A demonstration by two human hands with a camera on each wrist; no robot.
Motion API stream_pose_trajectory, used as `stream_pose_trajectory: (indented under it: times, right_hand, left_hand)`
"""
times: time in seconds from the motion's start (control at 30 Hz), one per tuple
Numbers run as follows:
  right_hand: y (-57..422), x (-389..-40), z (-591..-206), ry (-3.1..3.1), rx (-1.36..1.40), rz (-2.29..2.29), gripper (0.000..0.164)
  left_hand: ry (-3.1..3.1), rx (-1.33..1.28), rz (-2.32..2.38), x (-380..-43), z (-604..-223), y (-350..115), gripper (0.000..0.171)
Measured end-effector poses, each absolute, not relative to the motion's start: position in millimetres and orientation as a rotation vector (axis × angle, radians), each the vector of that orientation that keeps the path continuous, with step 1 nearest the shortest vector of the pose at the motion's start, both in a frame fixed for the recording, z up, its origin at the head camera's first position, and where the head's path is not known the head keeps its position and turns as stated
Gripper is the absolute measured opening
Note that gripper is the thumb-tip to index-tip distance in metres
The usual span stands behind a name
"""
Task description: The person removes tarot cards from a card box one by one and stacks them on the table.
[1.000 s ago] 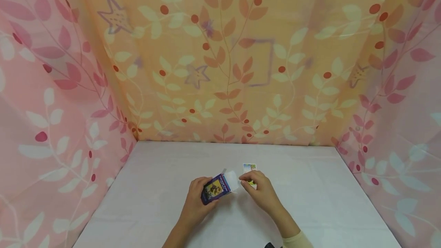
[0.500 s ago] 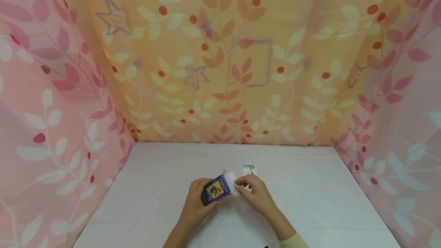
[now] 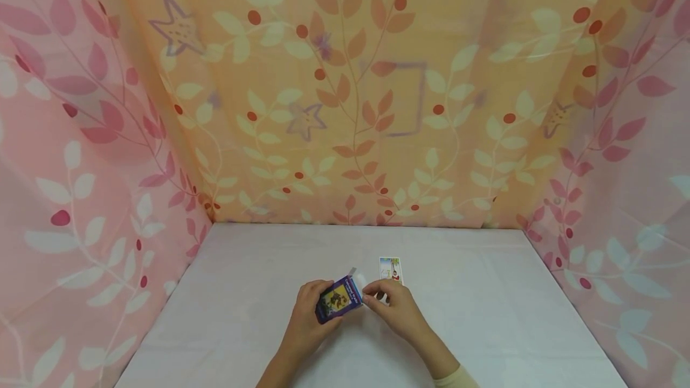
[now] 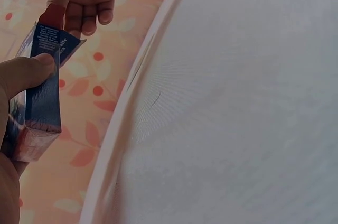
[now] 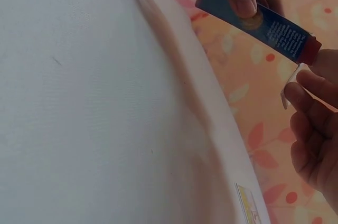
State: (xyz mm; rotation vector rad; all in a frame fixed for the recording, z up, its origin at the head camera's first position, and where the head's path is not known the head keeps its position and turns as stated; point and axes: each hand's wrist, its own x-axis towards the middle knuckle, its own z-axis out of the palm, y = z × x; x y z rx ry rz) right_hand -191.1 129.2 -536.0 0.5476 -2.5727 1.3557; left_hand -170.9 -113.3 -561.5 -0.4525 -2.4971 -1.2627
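A dark blue and purple card box [image 3: 338, 299] with a yellow picture on its face is tilted in my left hand [image 3: 309, 310]. That hand grips it by the sides, the thumb [image 4: 37, 71] lying along one narrow side in the left wrist view. My right hand [image 3: 398, 309] is at the box's open end, thumb and forefinger pinching the end flap. A red tab [image 5: 310, 50] and another loose flap [image 4: 71, 49] stick out at that end. What lies inside the box is hidden. A small picture card [image 3: 390, 267] lies flat just beyond my right hand, partly covered by it.
A white cloth covers the table [image 3: 242, 292]. An orange leaf-patterned curtain [image 3: 356, 88] hangs along the back edge, and pink patterned curtains [image 3: 81, 196] close off both sides.
My right hand has moved left to the box's open end, and the white flap there has folded in toward the box. More of the picture card shows. My left hand stays almost still.
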Motion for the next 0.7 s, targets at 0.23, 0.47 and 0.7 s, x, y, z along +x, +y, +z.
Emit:
stream_pose_trajectory:
  times: [0.23,0.47,0.7]
  right_hand:
    - [127.3,-190.3,-535.8,-2.590,0.520,1.384,0.009]
    - [127.1,-189.8,-536.2,-2.575,0.530,1.403,0.009]
    - [127.5,-190.9,-538.0,-2.591,0.506,1.396,0.010]
  left_hand:
    - [-2.483,-0.484,-1.262,-169.8,-560.3,-112.9,0.082]
    - [-2.478,-0.511,-1.227,-170.9,-562.0,-112.7,0.082]
    - [-2.492,-0.498,-1.236,-170.3,-561.8,-111.9,0.081]
